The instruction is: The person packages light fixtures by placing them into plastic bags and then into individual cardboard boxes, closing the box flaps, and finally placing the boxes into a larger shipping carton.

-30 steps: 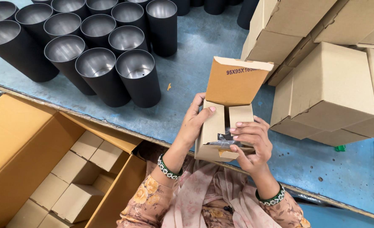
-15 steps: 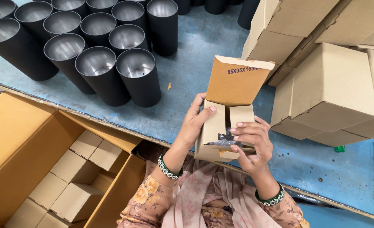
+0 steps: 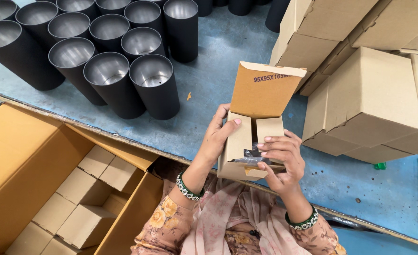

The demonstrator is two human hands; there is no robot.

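Observation:
I hold a small brown cardboard box (image 3: 239, 141) upright over the near edge of the blue table, its top flap (image 3: 264, 89) standing open. My left hand (image 3: 216, 137) grips the box's left side, thumb on the front face. My right hand (image 3: 280, 158) presses on the box's right side flap, fingers over a dark item in clear plastic (image 3: 251, 156) that sits in the opening.
Several black metal cylinders (image 3: 154, 85) stand on the blue table (image 3: 218, 52) at upper left. Closed cardboard boxes (image 3: 372, 99) are stacked at right. A large open carton (image 3: 25, 160) at lower left holds several small boxes (image 3: 86, 222). A small green piece (image 3: 380, 166) lies at right.
Almost nothing differs; both hands keep their hold on the box, and my right fingers shift slightly over the plastic-wrapped item.

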